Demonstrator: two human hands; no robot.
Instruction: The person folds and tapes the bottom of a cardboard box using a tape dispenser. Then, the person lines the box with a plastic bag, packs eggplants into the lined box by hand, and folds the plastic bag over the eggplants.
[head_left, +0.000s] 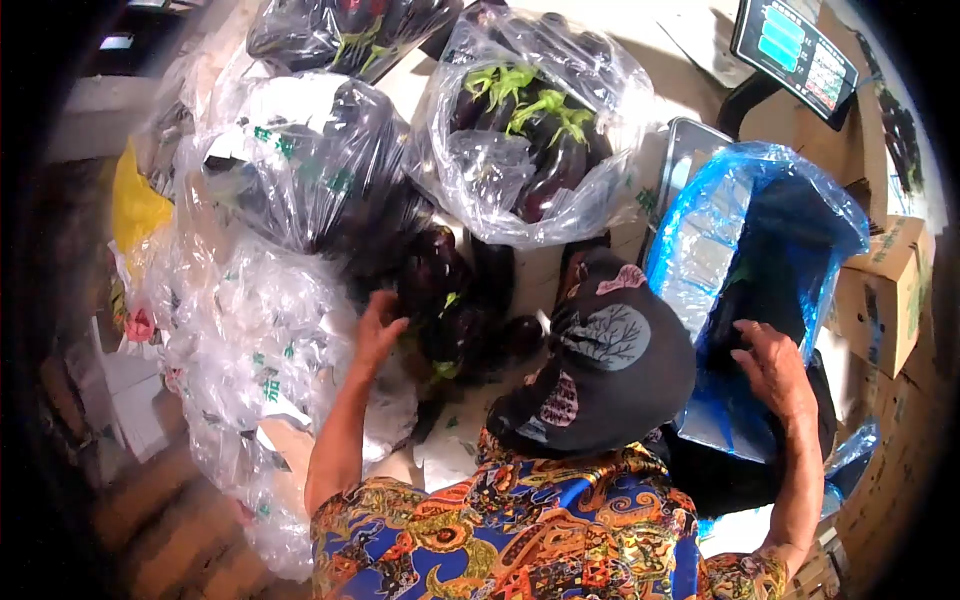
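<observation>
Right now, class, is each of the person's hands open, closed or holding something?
Left hand: open, beside the dark eggplants, nothing visibly held.
Right hand: partly curled over the blue plastic bag; grip cannot be told.

You've got shiny dk purple eggplants (pixel 433 268) w/ green tops (pixel 444 370), lying loose in a pile; to their R, your blue plastic bag (pixel 692 255) sits wide open.

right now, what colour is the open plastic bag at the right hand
Translucent blue; the plastic bag shows best in the head view.
</observation>
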